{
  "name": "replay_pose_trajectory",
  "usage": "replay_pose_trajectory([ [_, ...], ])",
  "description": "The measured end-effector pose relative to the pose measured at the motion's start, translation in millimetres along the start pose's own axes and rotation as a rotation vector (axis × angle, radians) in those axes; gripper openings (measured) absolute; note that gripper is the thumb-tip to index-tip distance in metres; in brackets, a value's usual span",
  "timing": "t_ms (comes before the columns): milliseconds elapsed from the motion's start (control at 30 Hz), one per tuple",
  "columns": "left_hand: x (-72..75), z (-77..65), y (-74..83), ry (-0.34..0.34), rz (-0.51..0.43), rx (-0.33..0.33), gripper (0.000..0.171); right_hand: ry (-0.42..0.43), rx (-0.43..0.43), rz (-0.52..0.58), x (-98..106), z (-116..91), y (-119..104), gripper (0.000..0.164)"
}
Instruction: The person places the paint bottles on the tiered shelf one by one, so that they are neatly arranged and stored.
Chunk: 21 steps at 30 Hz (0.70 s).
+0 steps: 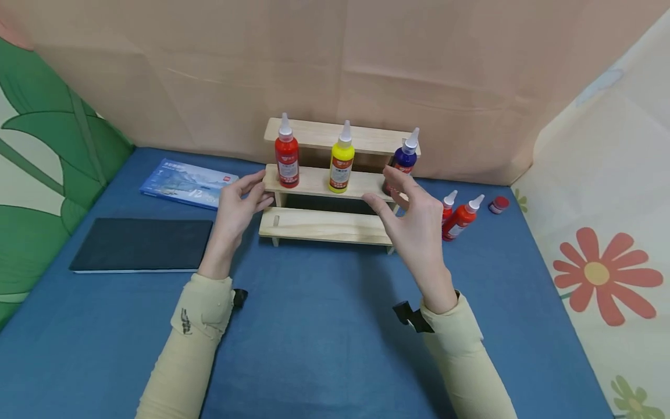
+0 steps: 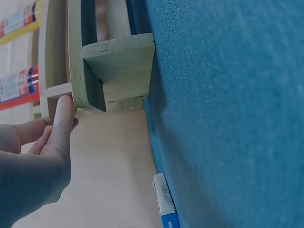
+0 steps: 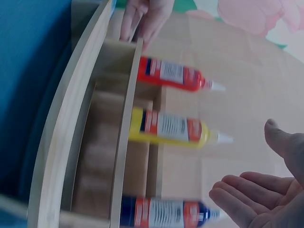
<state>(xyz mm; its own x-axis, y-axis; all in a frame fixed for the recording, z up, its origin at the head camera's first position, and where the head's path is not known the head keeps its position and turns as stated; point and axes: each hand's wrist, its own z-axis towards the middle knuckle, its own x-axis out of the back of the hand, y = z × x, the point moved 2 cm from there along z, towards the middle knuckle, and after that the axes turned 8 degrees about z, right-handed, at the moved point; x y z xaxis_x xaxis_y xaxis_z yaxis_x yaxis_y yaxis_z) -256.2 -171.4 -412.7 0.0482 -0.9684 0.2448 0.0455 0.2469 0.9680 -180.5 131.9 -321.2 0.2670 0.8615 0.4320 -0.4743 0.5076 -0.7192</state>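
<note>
A three-tier wooden display stand (image 1: 324,226) stands at the back of the table. Its middle tier carries a red paint bottle (image 1: 287,157), a yellow paint bottle (image 1: 342,166) and, at the right end, a dark blue paint bottle (image 3: 164,212), all upright with white nozzles. With thumb and fingers my left hand (image 1: 238,209) pinches the left end of the middle tier, beside the red bottle; the left wrist view shows the fingertips at the board's end. My right hand (image 1: 413,227) is held before the blue bottle, its fingers apart and holding nothing, partly hiding that bottle.
Two orange-red bottles (image 1: 463,217) and a small red-lidded jar (image 1: 499,204) stand right of the stand. To the left lie a dark flat notebook (image 1: 141,244) and a blue-and-white box (image 1: 185,181). A beige sheet (image 1: 419,64) hangs behind the blue table (image 1: 309,337).
</note>
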Motion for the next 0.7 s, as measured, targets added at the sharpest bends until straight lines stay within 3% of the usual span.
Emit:
replay_pose_trajectory([
  [333, 1.9, -1.4, 1.4, -0.003, 0.008, 0.005, 0.045, 0.121, -0.072, -0.097, 46.1, -6.0, 30.9, 0.054],
  [700, 0.3, -2.2, 2.0, -0.005, 0.012, -0.004, 0.045, 0.21, -0.217, -0.118, 87.2, -8.3, 42.6, 0.054],
])
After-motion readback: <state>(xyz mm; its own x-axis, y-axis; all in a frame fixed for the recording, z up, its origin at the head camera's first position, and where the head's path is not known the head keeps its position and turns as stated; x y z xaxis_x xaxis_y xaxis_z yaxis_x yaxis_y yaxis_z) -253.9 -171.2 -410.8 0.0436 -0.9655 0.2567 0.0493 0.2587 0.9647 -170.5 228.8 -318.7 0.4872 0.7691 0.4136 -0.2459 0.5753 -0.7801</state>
